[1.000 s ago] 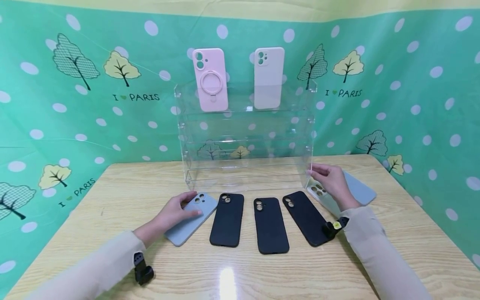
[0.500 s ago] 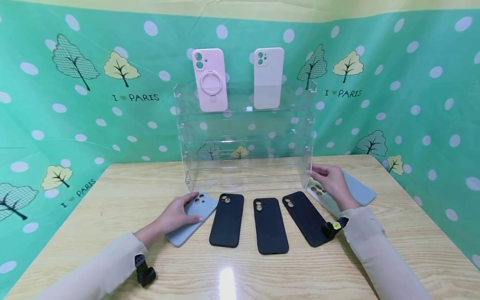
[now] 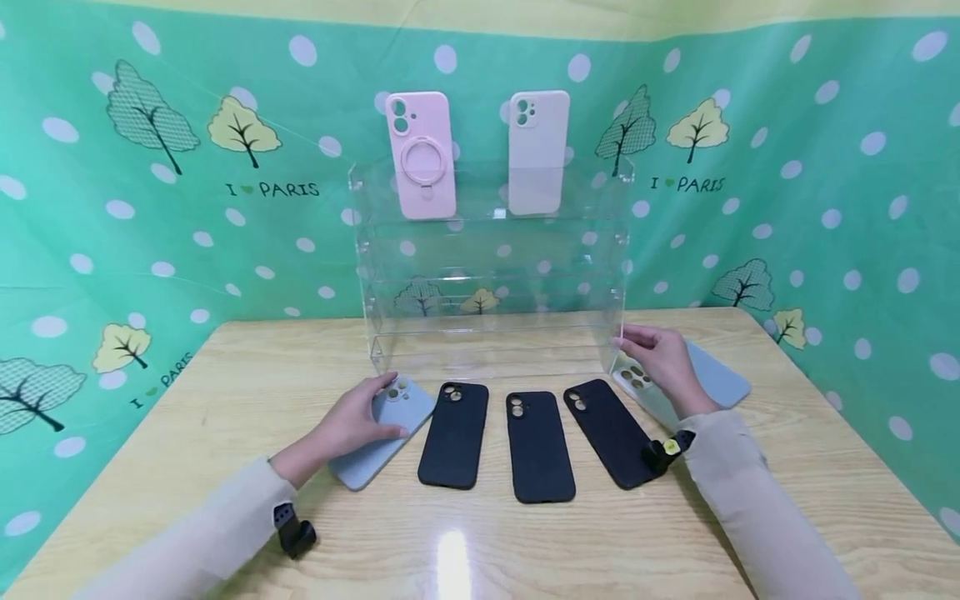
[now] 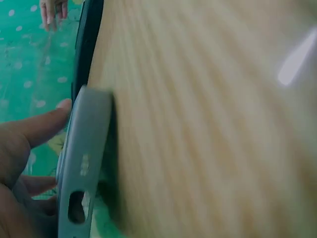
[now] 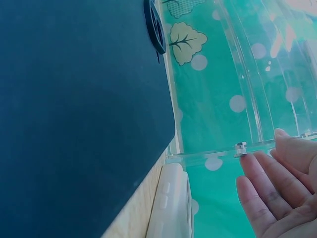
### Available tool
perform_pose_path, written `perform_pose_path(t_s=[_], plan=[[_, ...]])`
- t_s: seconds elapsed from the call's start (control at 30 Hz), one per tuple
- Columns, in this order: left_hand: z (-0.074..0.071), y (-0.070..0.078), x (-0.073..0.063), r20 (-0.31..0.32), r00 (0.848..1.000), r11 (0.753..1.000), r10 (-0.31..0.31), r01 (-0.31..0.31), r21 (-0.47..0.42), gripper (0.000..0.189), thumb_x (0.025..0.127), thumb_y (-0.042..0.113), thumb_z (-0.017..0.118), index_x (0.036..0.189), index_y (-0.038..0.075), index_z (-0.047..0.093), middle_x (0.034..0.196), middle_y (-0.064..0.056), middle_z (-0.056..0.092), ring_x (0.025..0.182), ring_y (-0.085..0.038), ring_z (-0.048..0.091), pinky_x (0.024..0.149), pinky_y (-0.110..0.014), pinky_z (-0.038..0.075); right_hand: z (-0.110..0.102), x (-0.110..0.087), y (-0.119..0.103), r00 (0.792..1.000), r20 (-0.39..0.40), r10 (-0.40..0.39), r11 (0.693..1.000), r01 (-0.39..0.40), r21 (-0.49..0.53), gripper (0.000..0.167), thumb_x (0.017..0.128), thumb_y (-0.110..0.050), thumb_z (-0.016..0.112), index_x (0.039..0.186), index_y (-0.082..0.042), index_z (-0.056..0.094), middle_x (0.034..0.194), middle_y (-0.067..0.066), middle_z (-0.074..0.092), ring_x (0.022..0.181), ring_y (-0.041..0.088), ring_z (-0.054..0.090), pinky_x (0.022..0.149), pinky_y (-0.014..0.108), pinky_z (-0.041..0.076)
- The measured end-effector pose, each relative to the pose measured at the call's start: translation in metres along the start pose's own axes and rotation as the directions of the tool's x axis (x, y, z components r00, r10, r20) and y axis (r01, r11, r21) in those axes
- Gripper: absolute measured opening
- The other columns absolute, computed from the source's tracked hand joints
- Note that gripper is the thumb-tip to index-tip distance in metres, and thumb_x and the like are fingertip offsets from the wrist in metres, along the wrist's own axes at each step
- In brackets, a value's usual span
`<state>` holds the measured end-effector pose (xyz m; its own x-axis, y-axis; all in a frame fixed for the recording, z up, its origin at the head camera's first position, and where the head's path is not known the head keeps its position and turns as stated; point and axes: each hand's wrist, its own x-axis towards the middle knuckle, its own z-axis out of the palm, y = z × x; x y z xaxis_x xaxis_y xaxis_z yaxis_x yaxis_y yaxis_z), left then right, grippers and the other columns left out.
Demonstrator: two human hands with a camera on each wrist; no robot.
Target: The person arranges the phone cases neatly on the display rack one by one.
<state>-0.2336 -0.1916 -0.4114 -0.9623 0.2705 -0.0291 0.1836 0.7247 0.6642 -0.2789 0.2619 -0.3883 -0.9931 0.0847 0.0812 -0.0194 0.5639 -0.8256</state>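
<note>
In the head view my left hand (image 3: 358, 425) lies across a light blue phone case (image 3: 384, 467) at the left, thumb near its right edge and fingers by the camera cutouts. The left wrist view has this case's side edge (image 4: 84, 158) with a button slot, and the thumb stretched out onto its back. At the far right my right hand (image 3: 663, 362) reaches over a pale phone case (image 3: 647, 404). Its straight fingertips touch the right side of a clear acrylic stand (image 3: 495, 365), beside a small screw (image 5: 240, 148) in the right wrist view.
Three black phone cases (image 3: 453, 442) lie side by side between the hands. Another light blue case (image 3: 716, 377) lies partly behind the right hand. On the stand's top tier lean a pink case (image 3: 426, 187) with a ring and a white case (image 3: 538, 158). A patterned cloth hangs behind.
My left hand has edged slightly upward along the light blue case, with its wrist shifted a little right. The right hand stays at the stand. The head view has tilted slightly.
</note>
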Motion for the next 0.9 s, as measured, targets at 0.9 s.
perform_pose_path(t_s=[0.9], plan=[[-0.067, 0.019, -0.002, 0.054, 0.996, 0.957, -0.068, 0.081, -0.277, 0.044, 0.107, 0.011, 0.063, 0.142, -0.013, 0.054, 0.108, -0.006, 0.078, 0.086, -0.004, 0.062, 0.068, -0.025, 0.053, 0.000, 0.000, 0.000, 1.000, 0.020, 0.017, 1.000, -0.018, 0.022, 0.048, 0.109, -0.026, 0.064, 0.149, 0.001, 0.059, 0.144, 0.026, 0.064, 0.133, 0.042, 0.064, 0.109, 0.047, 0.059]])
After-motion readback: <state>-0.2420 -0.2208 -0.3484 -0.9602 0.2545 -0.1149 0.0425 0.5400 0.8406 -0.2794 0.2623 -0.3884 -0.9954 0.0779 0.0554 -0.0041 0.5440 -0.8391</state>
